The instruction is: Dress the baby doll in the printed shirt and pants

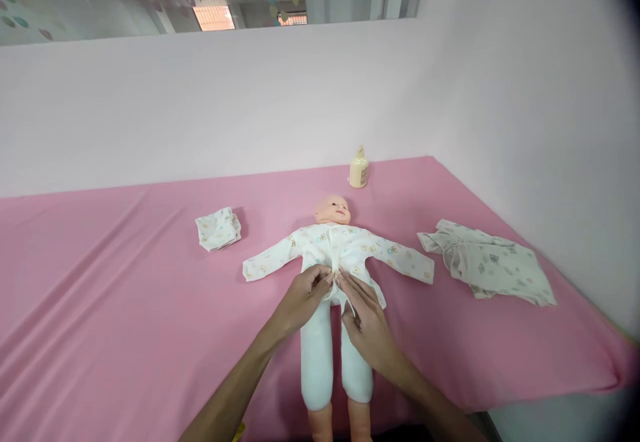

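A baby doll (334, 210) lies on its back on the pink sheet (125, 282), head toward the wall, arms spread. It wears a white printed top (350, 249) and white leggings (317, 355). Both my hands meet at the doll's waist. My left hand (300, 299) pinches a white tie string (334, 281) at the top's front closure. My right hand (364, 319) pinches the other end of the tie, fingers closed on it.
A small folded printed cloth (219, 229) lies left of the doll. A crumpled grey-printed garment (493, 265) lies to the right. A cream bottle (359, 168) stands near the pale wall (300, 95). The bed's right edge drops off by the side wall.
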Demonstrator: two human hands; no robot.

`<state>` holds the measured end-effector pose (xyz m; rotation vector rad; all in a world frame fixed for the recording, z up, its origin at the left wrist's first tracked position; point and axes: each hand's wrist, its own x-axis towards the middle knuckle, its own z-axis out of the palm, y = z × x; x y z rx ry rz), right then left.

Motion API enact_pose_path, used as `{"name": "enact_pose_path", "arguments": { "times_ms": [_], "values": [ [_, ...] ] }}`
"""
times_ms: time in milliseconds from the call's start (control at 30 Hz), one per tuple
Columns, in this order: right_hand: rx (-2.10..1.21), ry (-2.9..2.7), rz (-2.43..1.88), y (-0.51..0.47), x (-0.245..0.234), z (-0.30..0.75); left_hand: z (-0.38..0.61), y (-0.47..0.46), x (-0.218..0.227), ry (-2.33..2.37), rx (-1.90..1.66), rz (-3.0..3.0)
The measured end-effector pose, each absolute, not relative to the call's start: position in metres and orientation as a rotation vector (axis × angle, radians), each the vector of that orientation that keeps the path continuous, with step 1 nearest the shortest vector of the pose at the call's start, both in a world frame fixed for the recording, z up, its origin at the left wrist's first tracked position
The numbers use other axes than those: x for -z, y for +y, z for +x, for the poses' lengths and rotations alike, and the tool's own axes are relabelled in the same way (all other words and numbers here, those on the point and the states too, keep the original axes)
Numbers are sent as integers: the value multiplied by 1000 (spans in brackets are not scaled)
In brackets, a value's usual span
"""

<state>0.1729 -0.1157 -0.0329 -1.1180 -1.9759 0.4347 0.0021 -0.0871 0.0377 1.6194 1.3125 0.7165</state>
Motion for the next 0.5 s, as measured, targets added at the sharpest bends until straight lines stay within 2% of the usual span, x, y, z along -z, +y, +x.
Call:
{"name": "enact_pose_path", "arguments": {
  "times_ms": [233, 367, 500],
  "values": [
    [-102, -1797, -1309, -127, 46, 191, -2, -118, -12, 1695, -685, 2449],
    [-162, -1815, -1274, -130, 36, 192, 10, -114, 0, 1856, -734, 2663],
    [-250, -1765, -1191, -130, 21, 188, 28, -102, -7, 1913, -804, 2738]
  ]
}}
